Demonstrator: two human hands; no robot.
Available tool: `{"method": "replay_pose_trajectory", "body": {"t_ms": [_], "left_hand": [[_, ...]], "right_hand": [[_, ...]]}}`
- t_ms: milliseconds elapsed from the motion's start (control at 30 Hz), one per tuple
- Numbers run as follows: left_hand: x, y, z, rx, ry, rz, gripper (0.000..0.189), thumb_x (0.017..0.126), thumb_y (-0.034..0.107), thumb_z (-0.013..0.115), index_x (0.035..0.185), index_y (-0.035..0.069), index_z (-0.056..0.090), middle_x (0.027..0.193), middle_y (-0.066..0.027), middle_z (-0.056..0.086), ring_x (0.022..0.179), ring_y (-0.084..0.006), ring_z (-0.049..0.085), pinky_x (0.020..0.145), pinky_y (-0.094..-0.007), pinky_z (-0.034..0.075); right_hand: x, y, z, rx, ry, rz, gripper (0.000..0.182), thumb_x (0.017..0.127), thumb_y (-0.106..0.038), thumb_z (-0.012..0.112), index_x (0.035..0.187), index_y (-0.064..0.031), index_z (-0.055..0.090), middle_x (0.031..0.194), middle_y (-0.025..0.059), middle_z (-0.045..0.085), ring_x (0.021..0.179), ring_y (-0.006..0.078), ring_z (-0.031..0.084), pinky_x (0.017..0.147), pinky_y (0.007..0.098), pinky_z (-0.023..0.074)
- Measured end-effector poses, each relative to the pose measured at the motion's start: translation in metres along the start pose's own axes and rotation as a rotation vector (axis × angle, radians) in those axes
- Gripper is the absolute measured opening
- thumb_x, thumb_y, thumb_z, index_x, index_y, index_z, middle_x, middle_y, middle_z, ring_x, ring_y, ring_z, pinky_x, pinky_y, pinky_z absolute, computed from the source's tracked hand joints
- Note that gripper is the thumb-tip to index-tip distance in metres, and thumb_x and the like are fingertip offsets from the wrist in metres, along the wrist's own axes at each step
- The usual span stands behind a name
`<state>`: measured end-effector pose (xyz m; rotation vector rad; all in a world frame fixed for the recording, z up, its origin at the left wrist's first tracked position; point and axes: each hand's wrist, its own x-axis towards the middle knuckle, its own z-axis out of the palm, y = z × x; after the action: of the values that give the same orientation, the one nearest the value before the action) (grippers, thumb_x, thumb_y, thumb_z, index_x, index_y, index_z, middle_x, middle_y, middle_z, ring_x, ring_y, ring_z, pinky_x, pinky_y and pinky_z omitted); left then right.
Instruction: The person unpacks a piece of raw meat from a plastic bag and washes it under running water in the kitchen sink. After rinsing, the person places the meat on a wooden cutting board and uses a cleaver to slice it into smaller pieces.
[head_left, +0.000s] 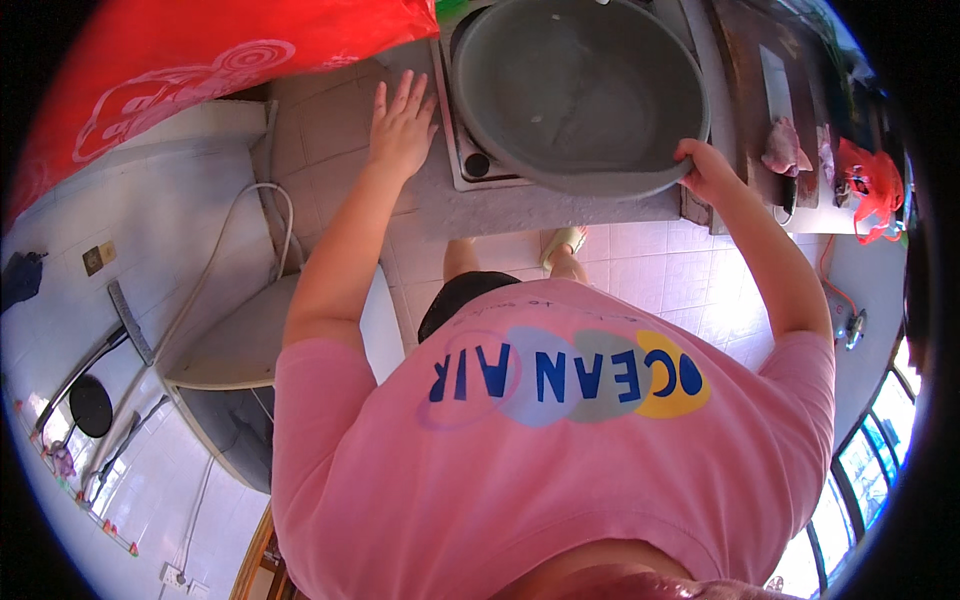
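Observation:
My right hand (705, 171) grips the near right rim of a large grey plastic basin (585, 182), thumb over the edge. The basin sits above a gas stove (463, 177), whose steel edge and black knob (476, 165) show at its near left side. Whether clear water lies in the basin, I cannot tell. My left hand (401, 131) is apart from the basin, to the left of the stove. Its fingers are spread and hold nothing.
A red plastic bag (225, 75) fills the upper left. On the right, a knife (776, 79) and raw meat (784, 146) lie on a cutting board (806, 97), beside a red bag (874, 184). Pans and utensils (91, 406) hang on the left wall. A light-coloured hose (232, 202) curves nearby.

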<state>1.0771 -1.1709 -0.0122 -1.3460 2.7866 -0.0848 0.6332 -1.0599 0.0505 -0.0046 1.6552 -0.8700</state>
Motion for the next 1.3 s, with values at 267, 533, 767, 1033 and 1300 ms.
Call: {"method": "replay_pose_trajectory", "body": {"t_ms": [267,533,767,1033,1300], "left_hand": [[0.058,0.038,0.023,-0.108,-0.121,0.255,0.05,0.089,0.036,0.048,0.136,0.017,0.046,0.148,-0.0061,0.032,0.141,-0.0239,0.019,0.113,-0.0502,0.013],[0.119,0.101,0.069,0.067,-0.344,0.383,0.052,0.091,0.036,0.042,0.14,0.018,0.041,0.142,-0.0039,0.043,0.14,-0.0243,0.022,0.112,-0.0541,0.012],[0.15,0.129,0.118,0.071,-0.463,0.337,0.06,0.084,0.036,0.059,0.139,0.018,0.043,0.137,-0.0038,0.048,0.13,-0.0248,0.04,0.107,-0.0525,0.023],[0.149,0.141,0.058,-0.021,-0.684,0.294,0.047,0.08,0.031,0.066,0.123,0.016,0.059,0.129,-0.0041,0.055,0.121,-0.0233,0.05,0.093,-0.0434,0.042],[0.159,0.156,0.123,-0.113,-0.398,0.315,0.03,0.085,0.023,0.06,0.113,0.015,0.066,0.12,-0.0066,0.062,0.114,-0.0262,0.057,0.09,-0.0402,0.046]], "right_hand": [[-0.097,-0.061,-0.019,-0.11,0.13,-0.037,0.009,0.071,-0.001,0.057,0.077,-0.0054,0.052,0.07,0.0048,0.052,0.056,0.0167,0.056,0.047,0.0254,0.0485],[-0.154,-0.115,-0.012,-0.681,0.204,-0.207,0.01,0.068,-0.007,0.056,0.077,-0.0033,0.054,0.061,0.0038,0.052,0.045,0.0151,0.053,0.039,0.0269,0.0443],[-0.176,-0.135,0.043,-0.921,0.247,-0.231,0.013,0.069,-0.012,0.057,0.072,0.0007,0.058,0.061,0.0068,0.057,0.047,0.0161,0.058,0.046,0.0278,0.0533],[-0.174,-0.157,0.064,-1.185,0.266,-0.184,0.027,0.072,-0.013,0.057,0.092,0.0044,0.054,0.069,0.0107,0.059,0.052,0.0197,0.06,0.049,0.031,0.0548],[-0.177,-0.174,0.133,-1.668,0.524,-0.147,0.017,0.074,-0.012,0.06,0.085,-0.0003,0.061,0.061,0.0099,0.058,0.051,0.0228,0.059,0.046,0.0343,0.0489]]}}
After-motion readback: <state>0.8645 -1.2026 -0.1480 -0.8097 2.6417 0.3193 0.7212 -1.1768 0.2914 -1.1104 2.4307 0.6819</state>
